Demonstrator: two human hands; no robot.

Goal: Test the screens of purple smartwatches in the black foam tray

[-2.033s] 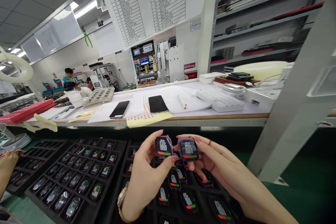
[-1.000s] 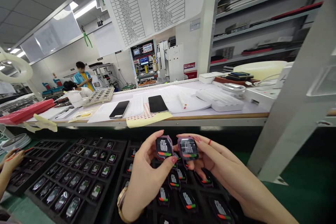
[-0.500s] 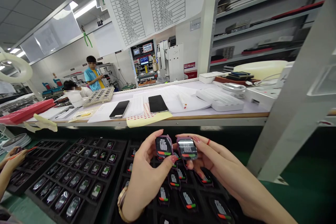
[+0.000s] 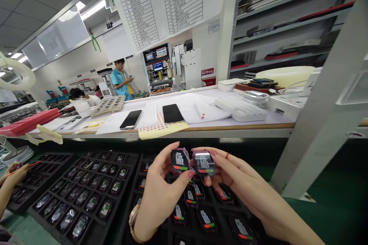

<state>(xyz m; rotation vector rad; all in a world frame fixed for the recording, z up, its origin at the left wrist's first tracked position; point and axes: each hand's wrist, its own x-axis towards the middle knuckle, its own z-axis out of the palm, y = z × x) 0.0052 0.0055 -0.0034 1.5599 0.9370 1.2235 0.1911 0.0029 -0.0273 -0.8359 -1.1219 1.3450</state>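
Observation:
Between thumb and fingers, my left hand (image 4: 163,187) grips a smartwatch body (image 4: 180,160) with a purple case, its lit screen showing lines of white text above a red and green bar. My right hand (image 4: 230,168) grips a second smartwatch body (image 4: 204,163) with a similar screen, partly washed out by glare. The two watches are side by side, faces toward me. Beneath both hands lies a black foam tray (image 4: 221,214) holding several more watch bodies, many with lit screens. My hands hide part of this tray.
Left of it, another black tray (image 4: 94,222) holds several watch bodies. A co-worker's hands (image 4: 14,174) are at a further tray on the far left. On the bench ahead lie two phones (image 4: 172,113), papers and a white tray (image 4: 240,109). A metal post (image 4: 313,95) rises at right.
Both watches stay in my hands, shifted only very slightly. In the background, the standing person in blue has moved to the right.

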